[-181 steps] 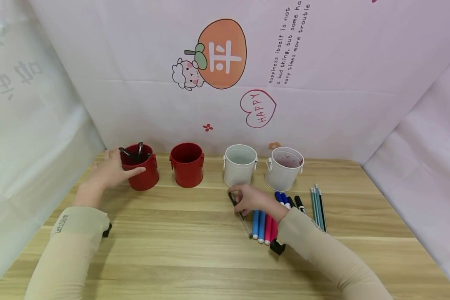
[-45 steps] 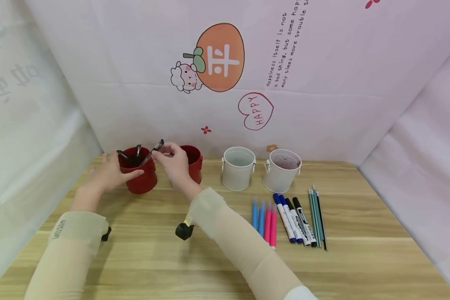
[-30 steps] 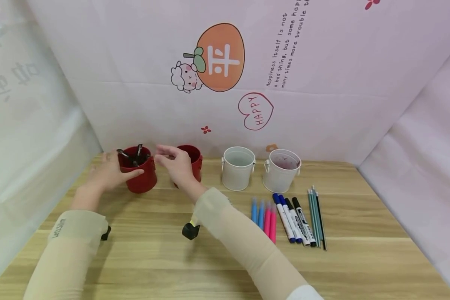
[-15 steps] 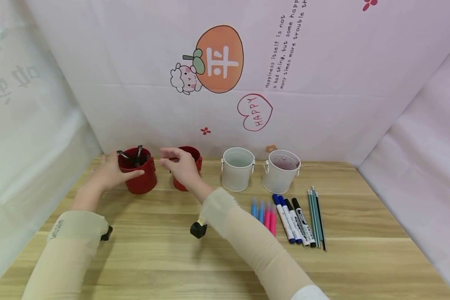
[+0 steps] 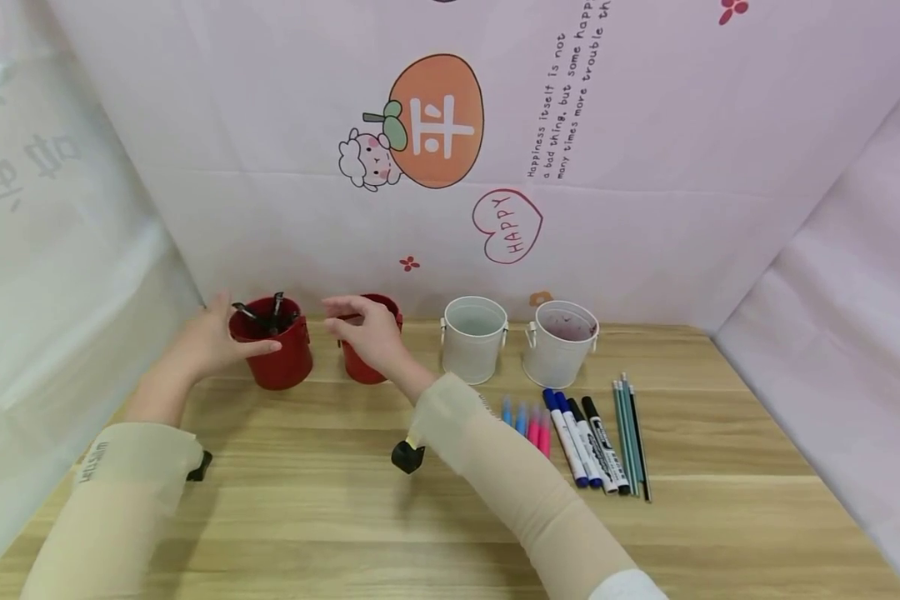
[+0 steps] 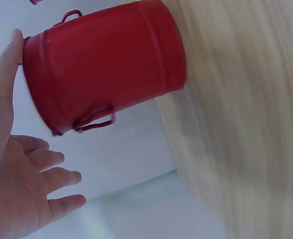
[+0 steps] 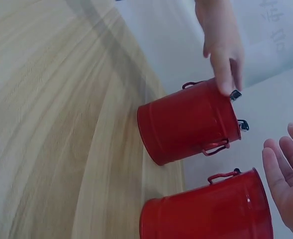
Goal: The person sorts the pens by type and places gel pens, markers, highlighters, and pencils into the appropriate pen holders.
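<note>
My left hand [image 5: 198, 346] is at the left red bucket [image 5: 281, 362], its thumb reaching over the front rim and its fingers spread off to the left. In the left wrist view the thumb lies at the bucket's rim, with the other fingers apart from the wall. Several black-capped pens [image 5: 276, 312] lean inside that bucket. My right hand [image 5: 371, 333], holding nothing, hovers before the second red bucket [image 5: 363, 368] and partly hides it. Its fingers are loosely bent, as the right wrist view shows beside the rim.
Two white buckets [image 5: 472, 354] [image 5: 558, 358] stand to the right in the same row. In front lie blue and pink pens [image 5: 534, 429], partly behind my right sleeve, then blue and black markers [image 5: 588, 446] and several pencils [image 5: 630, 437]. A white printed cloth [image 5: 630, 250] rises behind the table.
My right hand picked up a pen from the table, lowered it into the left red bucket, let go and drew back right. My left hand has just eased leftward off the bucket.
</note>
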{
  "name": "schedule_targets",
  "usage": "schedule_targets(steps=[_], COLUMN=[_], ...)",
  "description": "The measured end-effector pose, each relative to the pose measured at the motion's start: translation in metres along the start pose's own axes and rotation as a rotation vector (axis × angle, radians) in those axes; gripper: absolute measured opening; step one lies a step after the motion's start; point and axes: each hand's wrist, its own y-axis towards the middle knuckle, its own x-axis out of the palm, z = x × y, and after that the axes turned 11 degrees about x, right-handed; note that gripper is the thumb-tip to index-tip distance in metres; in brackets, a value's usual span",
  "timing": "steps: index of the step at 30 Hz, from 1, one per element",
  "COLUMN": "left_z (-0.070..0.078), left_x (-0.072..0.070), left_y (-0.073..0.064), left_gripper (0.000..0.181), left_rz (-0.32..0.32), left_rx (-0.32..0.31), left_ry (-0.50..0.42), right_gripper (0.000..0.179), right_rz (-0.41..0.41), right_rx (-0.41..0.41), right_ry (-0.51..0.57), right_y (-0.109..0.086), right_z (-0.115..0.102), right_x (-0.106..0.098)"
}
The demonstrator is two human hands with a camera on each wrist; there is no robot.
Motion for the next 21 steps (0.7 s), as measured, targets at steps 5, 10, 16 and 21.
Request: schedule_targets(steps=[5,10,16,21], left_z=[0.013,0.026,0.047,0.064], left_x=[-0.012,-0.017,-0.016,-0.010], left_y=[-0.002,-0.004,-0.007,-0.009], left_gripper=[0.124,0.113,0.096,0.081], left_rz=[0.005,0.066,0.134,0.205], left_rx=[0.042,0.068,0.096,0.127], left_ry=[0.048,0.079,0.131,0.151], right_gripper=[0.030,0.029,0.029,0.030], right_rz=[0.001,-0.030,-0.058,-0.068], right_rx=[-0.014,-0.009,-0.003,-0.009], right_ry=[-0.008,-0.016,-0.079,-0.144], right_y=[0.001,-0.001,-0.007,-0.013], right_z=[-0.001,-0.007,-0.011,-0.011], right_x=[-0.007,-0.015,-0.026,-0.037])
